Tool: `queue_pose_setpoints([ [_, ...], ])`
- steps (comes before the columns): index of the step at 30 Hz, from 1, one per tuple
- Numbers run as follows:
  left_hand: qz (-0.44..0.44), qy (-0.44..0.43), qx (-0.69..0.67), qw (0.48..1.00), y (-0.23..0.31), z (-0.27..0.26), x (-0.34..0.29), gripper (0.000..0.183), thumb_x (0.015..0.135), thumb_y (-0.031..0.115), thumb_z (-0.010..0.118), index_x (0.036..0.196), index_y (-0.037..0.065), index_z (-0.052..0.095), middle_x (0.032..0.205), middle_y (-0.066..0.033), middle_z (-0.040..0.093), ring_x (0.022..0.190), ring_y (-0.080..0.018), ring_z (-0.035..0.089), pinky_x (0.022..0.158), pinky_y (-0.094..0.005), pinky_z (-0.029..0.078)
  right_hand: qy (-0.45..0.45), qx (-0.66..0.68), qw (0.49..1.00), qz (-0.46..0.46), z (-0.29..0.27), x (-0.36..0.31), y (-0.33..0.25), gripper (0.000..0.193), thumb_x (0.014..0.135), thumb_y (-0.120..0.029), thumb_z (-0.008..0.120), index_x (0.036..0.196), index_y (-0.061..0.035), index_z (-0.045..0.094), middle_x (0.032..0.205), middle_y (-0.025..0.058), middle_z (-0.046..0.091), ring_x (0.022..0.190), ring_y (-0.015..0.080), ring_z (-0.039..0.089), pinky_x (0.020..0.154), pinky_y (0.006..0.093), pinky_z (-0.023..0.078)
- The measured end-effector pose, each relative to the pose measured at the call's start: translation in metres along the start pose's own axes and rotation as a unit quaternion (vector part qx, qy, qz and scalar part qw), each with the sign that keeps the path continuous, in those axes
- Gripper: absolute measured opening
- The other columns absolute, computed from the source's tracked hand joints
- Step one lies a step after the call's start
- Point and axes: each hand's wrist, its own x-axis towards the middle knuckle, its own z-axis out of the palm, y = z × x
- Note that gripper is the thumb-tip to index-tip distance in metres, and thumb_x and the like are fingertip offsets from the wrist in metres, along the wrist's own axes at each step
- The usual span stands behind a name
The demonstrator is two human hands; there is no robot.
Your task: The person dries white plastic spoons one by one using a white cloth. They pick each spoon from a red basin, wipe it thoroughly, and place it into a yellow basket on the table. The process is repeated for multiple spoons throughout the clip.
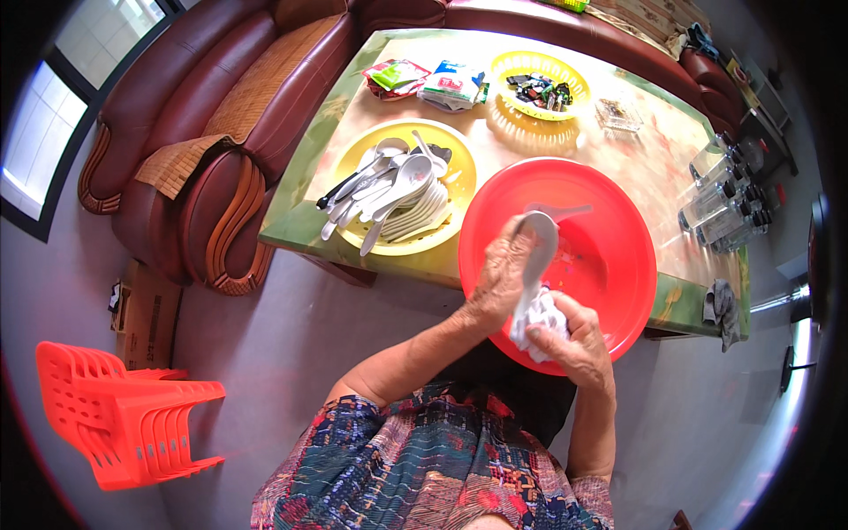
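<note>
Over a red basin (632,230) my left hand (502,274) is closed around a white soup spoon (541,246), its bowl end up. My right hand (579,343) grips a crumpled white cloth (541,325) wrapped against the spoon's lower end, so the handle is mostly hidden. Behind the raised spoon, another pale spoon (570,212) lies in the basin. Left of the basin stands a yellow perforated tray (458,159) heaped with white spoons (411,177); several are stacked together, and a dark handle pokes out at the left.
Farther back on the table are plastic packs (452,86), a yellow basket (574,79) of small dark items, and a clear container (618,115). Glass jars (720,208) line the right edge near a grey cloth (723,309). Red stacked chairs (124,415) and a sofa (212,79) stand left.
</note>
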Motion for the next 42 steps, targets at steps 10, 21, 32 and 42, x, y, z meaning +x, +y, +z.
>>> queue_pose_setpoints([
  [10,0.234,0.129,0.444,0.856,0.019,-0.111,0.056,0.025,0.089,0.004,0.053,0.112,0.003,0.041,0.095,-0.0146,0.053,0.087,-0.0311,0.054,0.075,-0.0443,0.045,0.069,-0.047,0.996,-0.035,-0.014,-0.019,0.011,0.036,0.078,-0.014,0.072,0.107,0.0034,0.058,0.09,0.0035,0.058,0.082,0.0094,0.054,0.073,0.0243,0.045],
  [21,0.281,0.094,0.701,0.649,-0.003,-0.128,0.062,0.026,0.072,-0.004,0.059,0.095,0.005,0.051,0.085,-0.0117,0.055,0.085,-0.0332,0.052,0.076,-0.0443,0.044,0.089,-0.02,0.996,-0.022,-0.012,-0.02,0.016,0.038,0.078,-0.013,0.072,0.108,0.0036,0.057,0.091,0.0035,0.058,0.083,0.0098,0.054,0.074,0.0243,0.045],
  [32,0.259,0.042,0.679,0.686,0.0,-0.136,0.055,0.024,0.068,0.004,0.063,0.091,0.004,0.055,0.091,-0.0126,0.055,0.089,-0.033,0.052,0.079,-0.0414,0.044,0.097,-0.044,0.993,-0.057,-0.014,-0.021,0.016,0.038,0.078,-0.012,0.072,0.109,0.0031,0.056,0.088,0.004,0.058,0.082,0.0104,0.055,0.073,0.0248,0.045],
  [42,0.299,-0.006,0.647,0.702,0.024,-0.081,0.064,0.026,0.074,0.013,0.07,0.096,0.005,0.059,0.088,-0.0116,0.059,0.09,-0.029,0.056,0.081,-0.0408,0.045,0.117,-0.003,0.99,-0.073,-0.024,-0.033,0.015,0.039,0.079,-0.012,0.072,0.112,0.0027,0.056,0.095,0.0037,0.057,0.088,0.0106,0.054,0.077,0.0245,0.045],
])
